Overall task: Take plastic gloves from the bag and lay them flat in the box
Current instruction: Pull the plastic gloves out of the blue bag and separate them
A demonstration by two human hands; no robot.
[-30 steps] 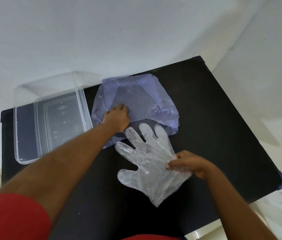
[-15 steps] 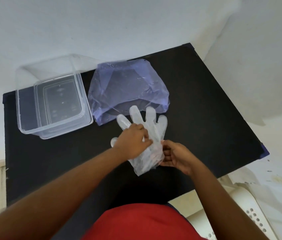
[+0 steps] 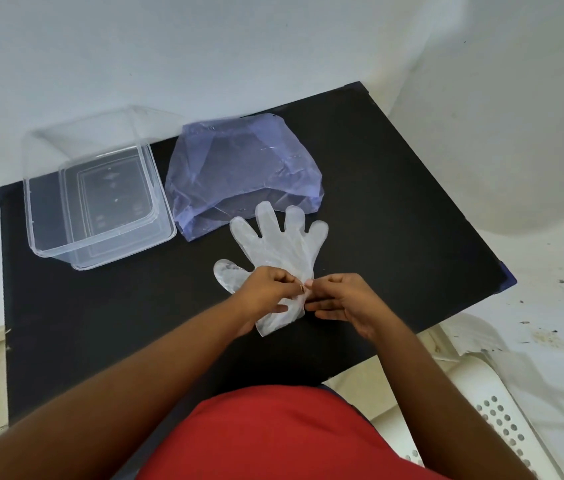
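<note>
Clear plastic everywhere in this one, lol. From the head camera, a thin see-through glove (image 3: 275, 252) was spread on the black table (image 3: 394, 209), its four fingers fanned out away from the person and the thumb sticking off to the left.

Both hands were working the cuff end. Left hand (image 3: 266, 289) had its thumb and fingertips pinched on the plastic right at the middle of the glove's lower part, and right hand (image 3: 344, 299) was pinched on that same spot from the other side, so the two grips were basically touching each other. Below the pinch, the cuff hung out as a loose crumpled flap toward the person. Honestly couldn't tell if they were gripping one layer or two, the film's too transparent there.

Just past the glove's fingertips, away from the grip, sat the purple-tinted plastic bag (image 3: 239, 171), slumped with its mouth facing the hands. The middle fingertips of the glove overlapped the bag's open edge a bit.

Off to the left of the grip and further back, the clear box (image 3: 100, 199) sat near the table's far-left corner, just beside the bag. No glove in it that I could see.

Red shirt (image 3: 273, 438) filled the bottom of the shot, and a white perforated chair (image 3: 502, 420) poked in at lower right.
</note>
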